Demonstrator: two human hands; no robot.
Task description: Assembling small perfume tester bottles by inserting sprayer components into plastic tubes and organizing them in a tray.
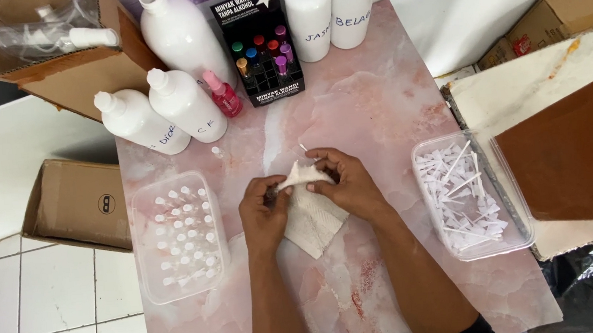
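Keep left hand (264, 214) pinched firm on small dark bottle (271, 191). With right hand (347, 181) gripping white tissue (312, 214), wipe evenly; avoid knocking tray of vials (178, 239) alongside.

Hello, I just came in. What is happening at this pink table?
A person works with both hands at a pink marbled table. The left hand and the right hand together hold a white paper tissue, folded around something small and dark that is mostly hidden. At the left stands a clear tub of small bottles. At the right, a clear tub of white spray parts. Large white bottles and a black display rack of small coloured bottles stand at the far edge.
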